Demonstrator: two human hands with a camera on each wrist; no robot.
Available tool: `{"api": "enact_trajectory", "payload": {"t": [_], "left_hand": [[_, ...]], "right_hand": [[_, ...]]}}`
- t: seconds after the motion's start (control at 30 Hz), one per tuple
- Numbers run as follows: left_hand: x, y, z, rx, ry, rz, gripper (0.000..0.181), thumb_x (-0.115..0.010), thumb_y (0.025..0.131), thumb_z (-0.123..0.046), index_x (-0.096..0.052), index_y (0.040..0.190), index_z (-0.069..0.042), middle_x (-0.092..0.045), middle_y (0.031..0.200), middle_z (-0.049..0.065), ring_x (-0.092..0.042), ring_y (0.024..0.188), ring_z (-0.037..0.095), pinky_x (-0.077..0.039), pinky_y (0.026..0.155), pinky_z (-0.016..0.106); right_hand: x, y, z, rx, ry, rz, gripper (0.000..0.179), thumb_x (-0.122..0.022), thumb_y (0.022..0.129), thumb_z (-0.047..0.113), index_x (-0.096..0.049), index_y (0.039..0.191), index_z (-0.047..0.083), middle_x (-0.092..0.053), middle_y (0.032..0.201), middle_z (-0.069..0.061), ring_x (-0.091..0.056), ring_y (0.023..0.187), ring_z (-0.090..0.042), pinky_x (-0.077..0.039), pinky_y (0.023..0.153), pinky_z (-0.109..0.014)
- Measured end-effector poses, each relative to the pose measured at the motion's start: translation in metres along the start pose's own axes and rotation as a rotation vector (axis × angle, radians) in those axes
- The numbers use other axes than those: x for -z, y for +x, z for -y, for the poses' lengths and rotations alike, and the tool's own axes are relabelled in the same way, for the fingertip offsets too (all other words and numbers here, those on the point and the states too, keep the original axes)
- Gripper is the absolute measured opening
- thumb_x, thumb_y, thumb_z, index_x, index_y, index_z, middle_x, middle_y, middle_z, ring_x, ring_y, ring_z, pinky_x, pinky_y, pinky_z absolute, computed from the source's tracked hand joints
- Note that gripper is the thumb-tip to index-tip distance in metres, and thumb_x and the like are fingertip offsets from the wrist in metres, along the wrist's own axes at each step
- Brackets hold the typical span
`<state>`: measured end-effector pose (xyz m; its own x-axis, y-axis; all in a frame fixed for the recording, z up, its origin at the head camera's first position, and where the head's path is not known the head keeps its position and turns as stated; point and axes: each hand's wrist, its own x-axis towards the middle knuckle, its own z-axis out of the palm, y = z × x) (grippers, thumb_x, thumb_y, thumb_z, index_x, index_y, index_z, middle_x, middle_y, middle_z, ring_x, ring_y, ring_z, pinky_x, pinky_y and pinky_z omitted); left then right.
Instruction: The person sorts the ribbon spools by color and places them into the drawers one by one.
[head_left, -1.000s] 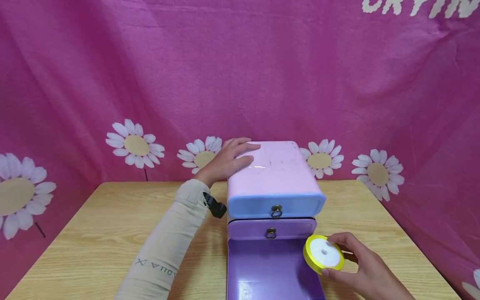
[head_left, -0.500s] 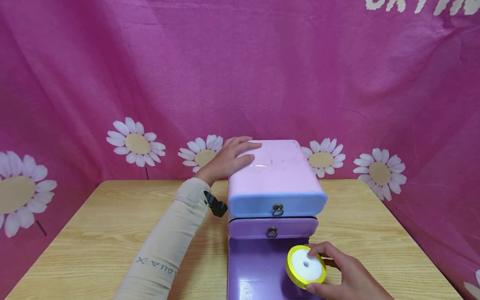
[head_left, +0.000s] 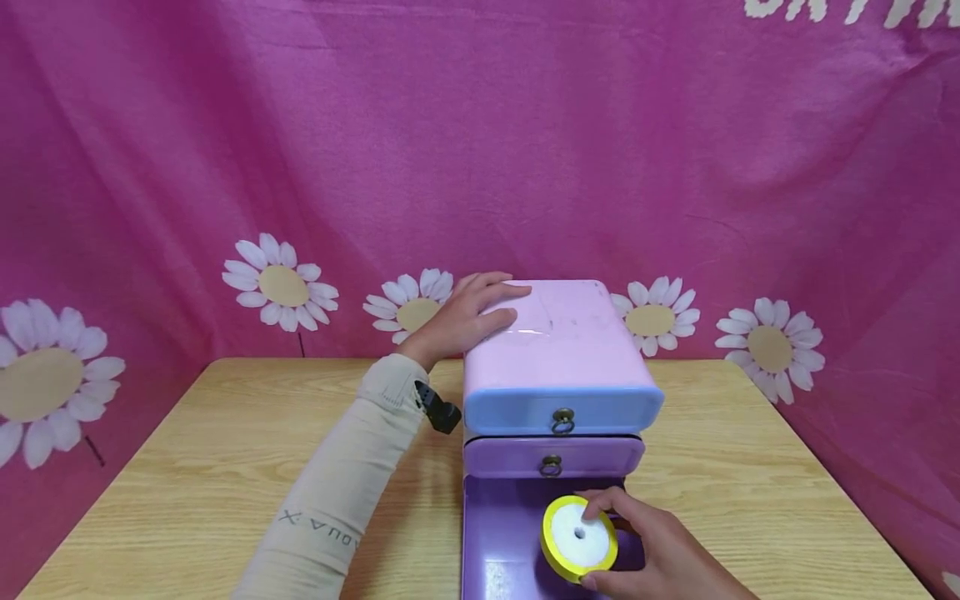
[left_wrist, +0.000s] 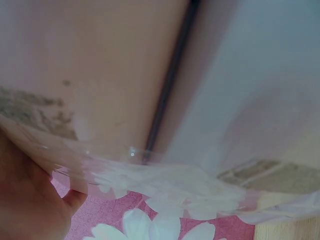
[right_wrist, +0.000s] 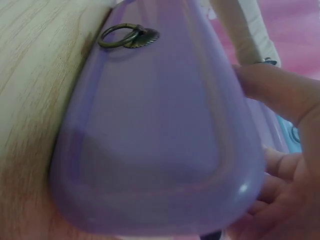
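Note:
My right hand (head_left: pixel 652 554) pinches a ribbon spool (head_left: pixel 564 560) with a yellow rim and white face, over the pulled-out bottom drawer (head_left: pixel 487 533). The spool's face is tilted up toward the head camera. On the left top edge of the small drawer chest (head_left: pixel 562 350), pink above with a blue top drawer, rests my left hand (head_left: pixel 465 321), its fingers spread out. The left wrist view shows the chest's side very close, with part of that hand (left_wrist: pixel 30 200) at lower left. In the right wrist view, the bottom drawer's purple front (right_wrist: pixel 155 125) hides the spool.
The purple middle drawer (head_left: pixel 517 458) and blue top drawer (head_left: pixel 510 412) are pushed in, each with a ring pull. All stands on a wooden table (head_left: pixel 247 442). Behind hangs a pink cloth (head_left: pixel 480 142) printed with white daisies.
My right hand has carried the ribbon spool leftward from the drawer's right edge to over its inside. The left hand stays on the chest.

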<state>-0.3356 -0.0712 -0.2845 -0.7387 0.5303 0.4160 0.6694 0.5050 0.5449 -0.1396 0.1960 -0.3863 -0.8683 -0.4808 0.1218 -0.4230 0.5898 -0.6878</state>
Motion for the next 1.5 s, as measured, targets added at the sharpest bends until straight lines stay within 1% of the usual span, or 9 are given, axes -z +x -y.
{"api": "enact_trajectory", "payload": {"t": [0.1,0.33,0.6,0.77,0.93,1.0,1.17,1.2,1.5], "left_hand": [[-0.001,0.000,0.000,0.001,-0.006,0.004,0.041,-0.051,0.089,-0.035,-0.050,0.129,-0.027,-0.033,0.140,-0.005,-0.018,0.130,0.015,-0.018,0.103,0.043],[0.001,0.000,-0.001,0.016,-0.004,0.006,0.041,-0.051,0.090,-0.035,-0.050,0.129,-0.028,-0.032,0.141,-0.005,-0.018,0.130,0.015,-0.018,0.103,0.043],[0.001,-0.001,-0.001,0.016,-0.015,0.009,0.040,-0.051,0.089,-0.036,-0.050,0.129,-0.029,-0.032,0.140,-0.005,-0.018,0.130,0.015,-0.019,0.103,0.044],[0.001,-0.001,0.000,0.015,-0.015,0.009,0.041,-0.051,0.089,-0.037,-0.050,0.129,-0.029,-0.032,0.140,-0.005,-0.018,0.130,0.014,-0.019,0.103,0.043],[0.000,0.000,0.001,0.013,-0.010,0.007,0.041,-0.051,0.089,-0.036,-0.050,0.129,-0.028,-0.032,0.141,-0.005,-0.018,0.130,0.014,-0.018,0.103,0.043],[0.000,0.000,0.001,0.012,-0.012,0.010,0.041,-0.051,0.089,-0.036,-0.050,0.130,-0.028,-0.032,0.141,-0.005,-0.018,0.130,0.015,-0.018,0.103,0.043],[0.000,0.000,0.000,0.010,-0.012,0.007,0.041,-0.051,0.089,-0.035,-0.050,0.129,-0.028,-0.032,0.140,-0.005,-0.018,0.130,0.014,-0.019,0.103,0.043],[0.000,0.000,0.000,0.008,-0.011,0.006,0.041,-0.051,0.089,-0.035,-0.050,0.129,-0.028,-0.033,0.140,-0.005,-0.018,0.130,0.014,-0.019,0.103,0.043],[0.000,0.000,0.000,0.005,0.002,0.004,0.041,-0.051,0.089,-0.034,-0.050,0.129,-0.026,-0.033,0.140,-0.004,-0.019,0.130,0.015,-0.018,0.104,0.042]], "right_hand": [[-0.001,0.003,0.000,0.003,0.003,0.025,0.047,-0.073,0.069,0.046,-0.048,0.104,0.029,-0.054,0.110,0.014,-0.053,0.097,-0.008,-0.045,0.082,-0.027],[-0.005,0.006,-0.005,0.063,-0.010,-0.003,0.047,-0.073,0.068,0.047,-0.048,0.103,0.029,-0.055,0.108,0.015,-0.055,0.098,-0.007,-0.045,0.082,-0.027],[-0.007,0.012,-0.008,0.186,0.007,0.031,0.044,-0.075,0.071,0.035,-0.049,0.105,0.025,-0.056,0.110,0.009,-0.054,0.099,-0.010,-0.044,0.084,-0.026],[-0.009,0.016,-0.006,0.202,0.007,0.032,0.044,-0.075,0.072,0.035,-0.049,0.106,0.026,-0.056,0.111,0.009,-0.054,0.101,-0.010,-0.044,0.086,-0.026],[-0.013,0.021,-0.008,0.276,0.017,0.011,0.042,-0.075,0.072,0.033,-0.051,0.104,0.023,-0.056,0.113,0.006,-0.054,0.103,-0.013,-0.047,0.083,-0.028],[-0.015,0.023,-0.009,0.278,0.030,0.031,0.040,-0.075,0.072,0.032,-0.052,0.103,0.023,-0.056,0.112,0.006,-0.054,0.102,-0.012,-0.046,0.083,-0.027],[-0.017,0.028,-0.011,0.222,0.038,0.099,0.038,-0.075,0.072,0.034,-0.053,0.102,0.026,-0.056,0.108,0.009,-0.053,0.097,-0.009,-0.041,0.085,-0.023],[-0.018,0.029,-0.012,0.225,0.032,0.099,0.038,-0.075,0.072,0.034,-0.053,0.102,0.026,-0.056,0.108,0.009,-0.053,0.097,-0.009,-0.041,0.085,-0.023],[-0.026,0.035,-0.015,0.340,-0.059,0.051,0.036,-0.076,0.071,0.035,-0.054,0.098,0.026,-0.057,0.106,0.009,-0.052,0.096,-0.007,-0.041,0.084,-0.023]]}}
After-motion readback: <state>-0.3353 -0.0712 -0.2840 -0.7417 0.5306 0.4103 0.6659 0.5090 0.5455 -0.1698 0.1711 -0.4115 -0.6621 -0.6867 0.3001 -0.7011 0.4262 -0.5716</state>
